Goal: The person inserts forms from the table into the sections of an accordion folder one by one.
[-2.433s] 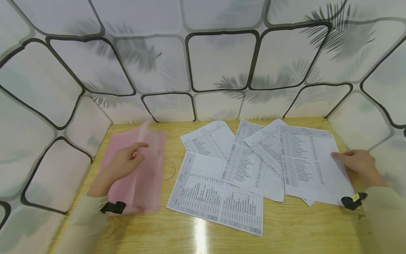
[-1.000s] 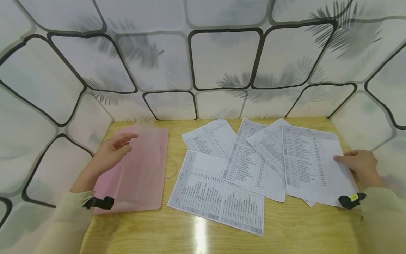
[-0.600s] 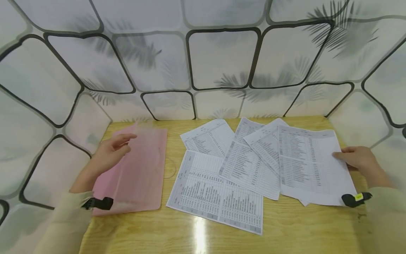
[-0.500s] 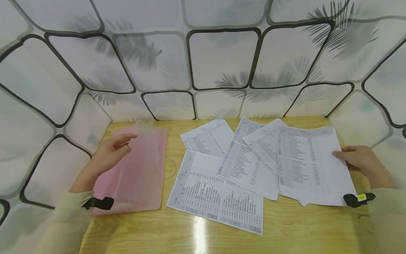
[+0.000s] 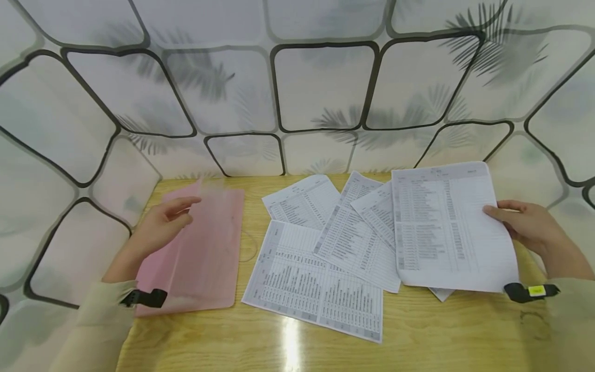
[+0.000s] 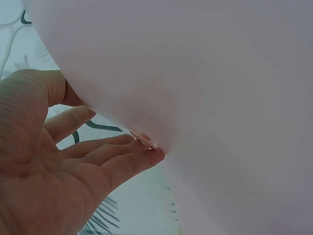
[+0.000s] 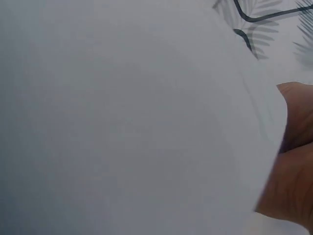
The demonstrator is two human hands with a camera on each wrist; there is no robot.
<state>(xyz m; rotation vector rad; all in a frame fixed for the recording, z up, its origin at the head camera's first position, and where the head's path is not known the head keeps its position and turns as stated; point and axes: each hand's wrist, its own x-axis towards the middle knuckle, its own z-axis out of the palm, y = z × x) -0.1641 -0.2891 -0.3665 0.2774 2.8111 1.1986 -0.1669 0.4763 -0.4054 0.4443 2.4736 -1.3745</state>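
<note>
A pink document folder (image 5: 214,248) lies on the left of the table, its cover raised at the left side. My left hand (image 5: 162,222) holds the edge of that cover (image 6: 210,98); in the left wrist view the thumb tip goes behind the sheet. On the right, my right hand (image 5: 530,225) pinches the right edge of a printed sheet of paper (image 5: 441,232), which is lifted off the table and bends slightly. The blank underside of the sheet (image 7: 137,117) fills most of the right wrist view and hides the fingertips there.
Several more printed sheets overlap at the middle: a lower one (image 5: 316,279), a back one (image 5: 302,201) and a slanted one (image 5: 358,237). A thin elastic loop (image 5: 249,245) sticks out beside the folder. Patterned walls (image 5: 321,88) bound the wooden table (image 5: 260,346).
My left hand moved left, opening the folder's cover, then stayed still. My right hand has raised the rightmost sheet off the table and shifted it slightly left.
</note>
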